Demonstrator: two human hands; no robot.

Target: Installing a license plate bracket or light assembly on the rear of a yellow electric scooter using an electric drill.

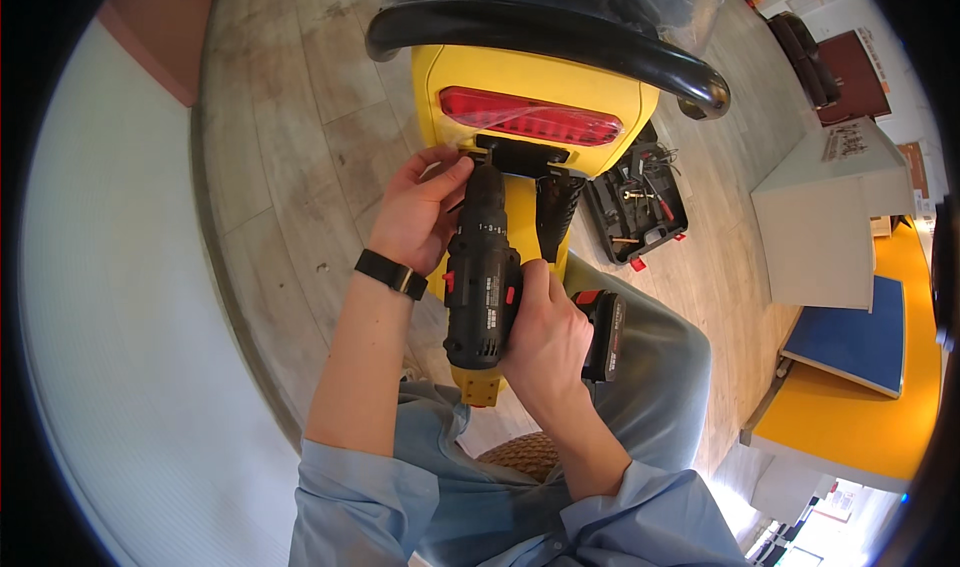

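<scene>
My right hand (548,345) is wrapped round the handle of a black cordless drill (484,285) with a yellow rear end. The drill's chuck points away from me, toward a black bracket (525,155) under the red tail light (530,115) of a yellow vehicle body (540,69). Beside the drill's tip, my left hand (418,205) has thumb and forefinger pinched close at the bracket's left end. Whatever lies between those fingertips is too small to make out. A black ribbed piece (556,217) hangs below the bracket on the right.
A curved black bar (550,39) crosses above the tail light. On the wood-look floor (300,157) to the right lies an open black toolbox (640,207) holding several tools. Farther right are a pale cabinet (815,232) and a blue board (850,337). A pale wall (120,267) runs along the left.
</scene>
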